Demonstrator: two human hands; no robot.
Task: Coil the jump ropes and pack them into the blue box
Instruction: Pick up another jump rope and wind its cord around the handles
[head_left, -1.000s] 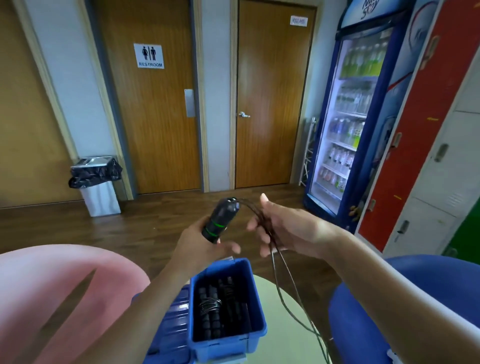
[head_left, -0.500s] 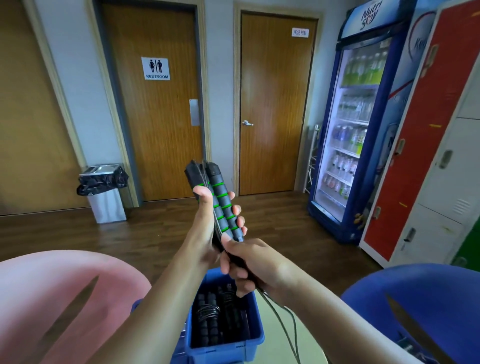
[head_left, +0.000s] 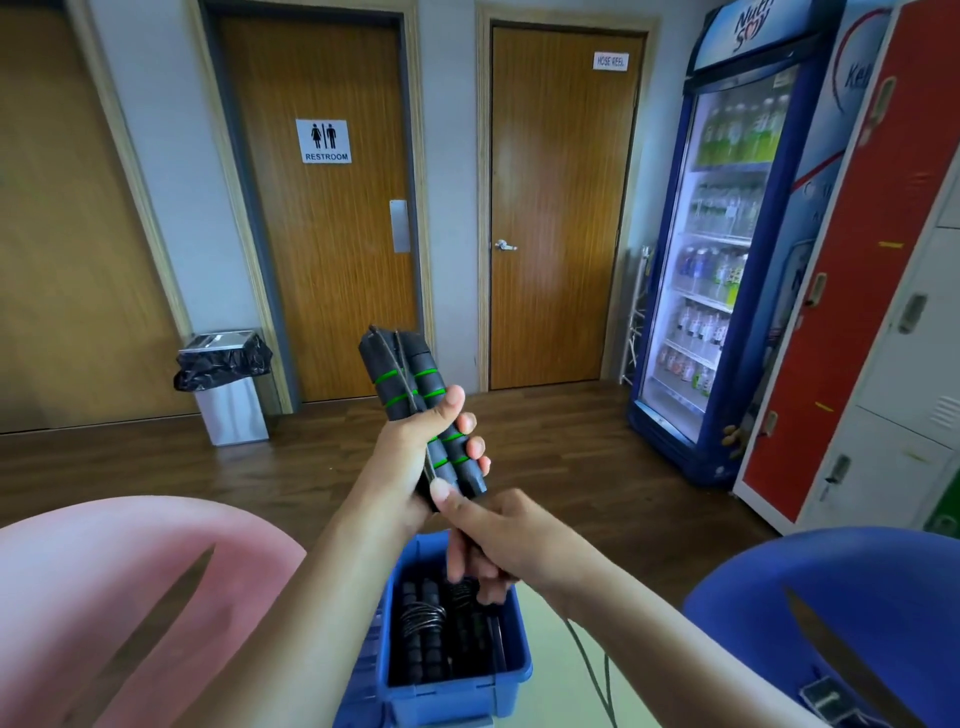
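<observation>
The left hand (head_left: 415, 457) is raised, clamped round two black jump-rope handles (head_left: 415, 405) held upright together. The right hand (head_left: 498, 540), just below, pinches their cord (head_left: 592, 670). Beneath, one blue box (head_left: 452, 691) holds coiled ropes (head_left: 423, 618).

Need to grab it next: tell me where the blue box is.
In the head view, the blue box sits bottom centre, directly below both hands, between the pink chair and blue chair.

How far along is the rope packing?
Coiled ropes already lie in the blue box. The left hand grips one rope's paired handles; the right hand holds its cord, which trails loose: that needs coiling, then packing.
</observation>
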